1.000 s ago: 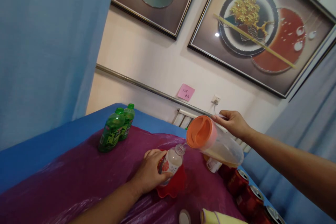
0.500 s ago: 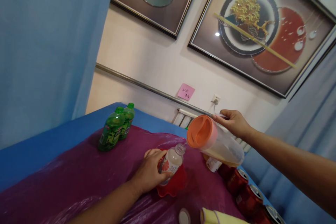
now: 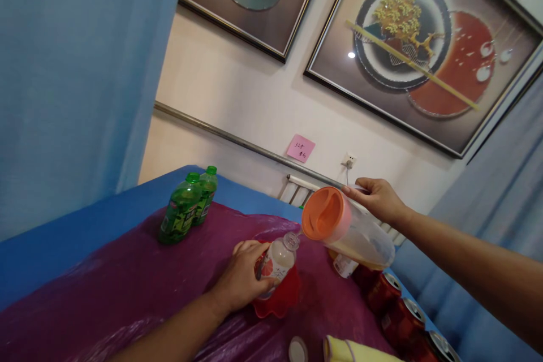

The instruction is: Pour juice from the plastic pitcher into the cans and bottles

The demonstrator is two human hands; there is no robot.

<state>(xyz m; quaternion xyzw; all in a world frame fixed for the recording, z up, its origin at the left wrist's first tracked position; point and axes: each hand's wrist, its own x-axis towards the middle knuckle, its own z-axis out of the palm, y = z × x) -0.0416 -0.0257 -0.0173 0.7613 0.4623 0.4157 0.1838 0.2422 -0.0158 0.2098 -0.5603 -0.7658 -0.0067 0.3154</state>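
Left forearm enters from the bottom edge, I note, running up and to the right, wrist roughly straight. Left hand (image 3: 242,277) sits low, back of the hand toward the camera, fingers curled round to the right and closed in a grasp; fingertips partly hidden from my view, thumb lying along the top. Right forearm comes in from the right edge, angled up and to the left, held well above the left arm. Right hand (image 3: 377,199) is raised, knuckles up, wrist slightly bent down, fingers wrapped shut in a grip, thumb pointing left. The two hands are apart, right higher and farther out.
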